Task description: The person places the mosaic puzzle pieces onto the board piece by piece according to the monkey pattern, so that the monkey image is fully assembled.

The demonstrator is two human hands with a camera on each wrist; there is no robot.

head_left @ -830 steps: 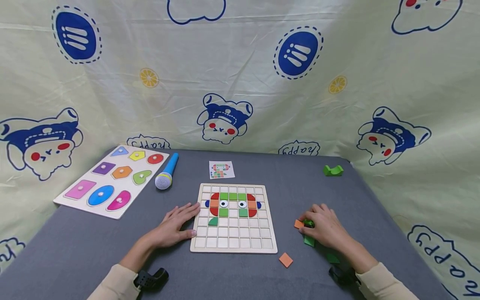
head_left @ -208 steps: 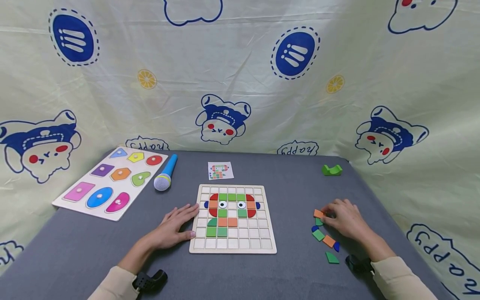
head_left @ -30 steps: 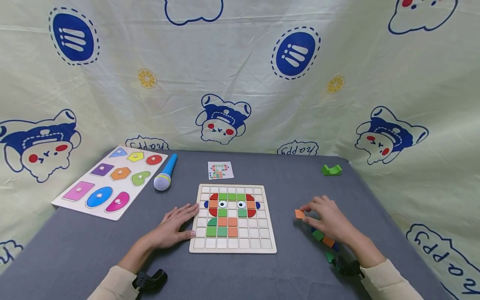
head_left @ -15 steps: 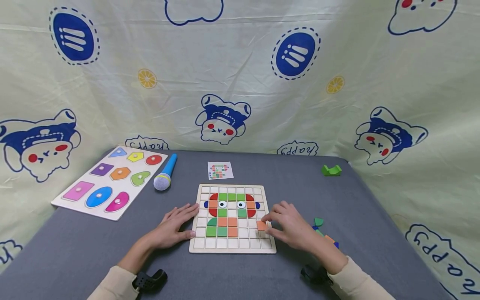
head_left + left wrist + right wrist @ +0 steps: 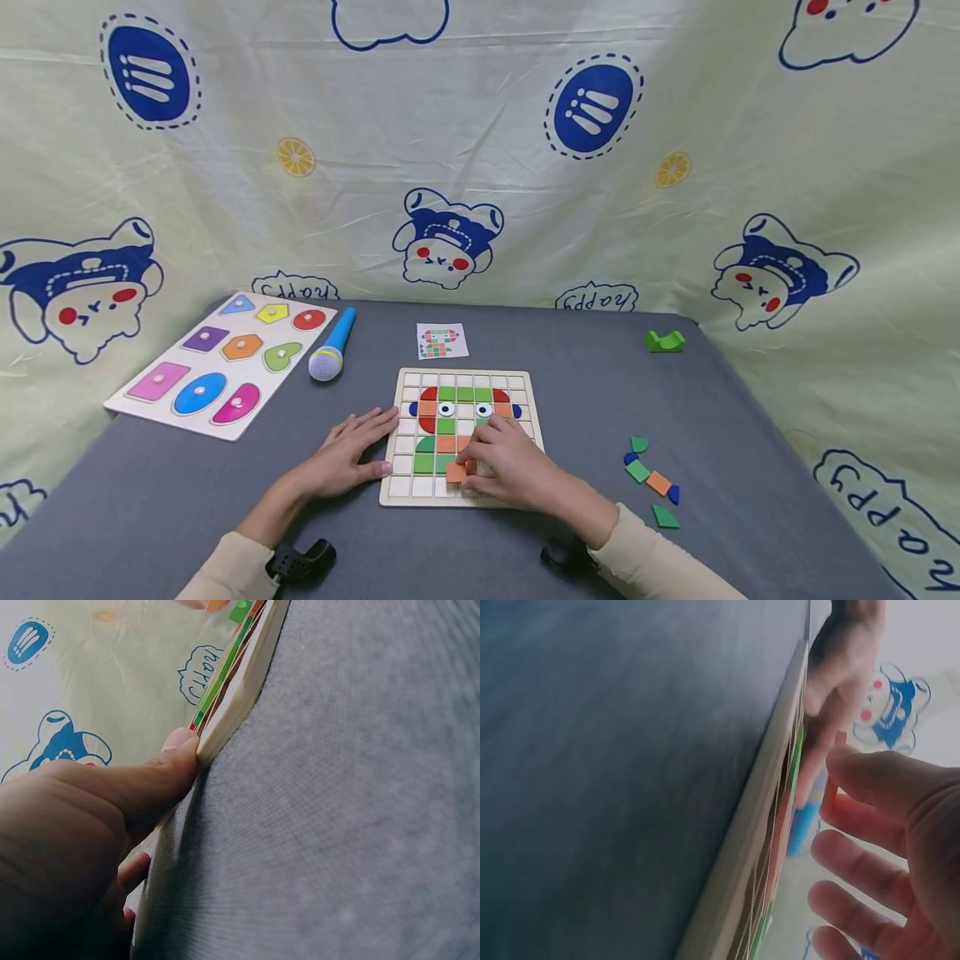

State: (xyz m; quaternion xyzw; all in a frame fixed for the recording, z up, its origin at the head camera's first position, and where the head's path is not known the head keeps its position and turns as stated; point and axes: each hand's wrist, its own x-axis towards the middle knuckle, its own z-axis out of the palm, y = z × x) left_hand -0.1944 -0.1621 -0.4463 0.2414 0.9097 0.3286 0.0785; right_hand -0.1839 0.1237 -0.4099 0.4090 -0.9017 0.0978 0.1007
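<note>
A wooden grid board (image 5: pixel 386 492) lies on the grey table, with red, green, orange, blue and eye tiles set in its cells. My left hand (image 5: pixel 347 457) rests at the board's left edge with fingers stretched out; in the left wrist view the thumb (image 5: pixel 176 761) touches that edge. Over the lower middle of the board, my right hand (image 5: pixel 517 467) pinches an orange square tile (image 5: pixel 455 472). The right wrist view shows this tile (image 5: pixel 829 793) edge-on between thumb and index finger, apart from the board. The hand covers some cells on the board's right side.
Several loose tiles, including an orange one (image 5: pixel 658 482) and a green one (image 5: pixel 665 517), lie to the right. A picture card (image 5: pixel 442 340) is behind the board. A toy microphone (image 5: pixel 332 343) and a shape puzzle (image 5: pixel 168 398) sit left; a green wavy block (image 5: pixel 664 341) stands back right.
My right hand has carried the orange tile leftward from the loose pieces to over the board's lower middle. The left hand stays put. Since the older frames, more green and orange tiles fill the board.
</note>
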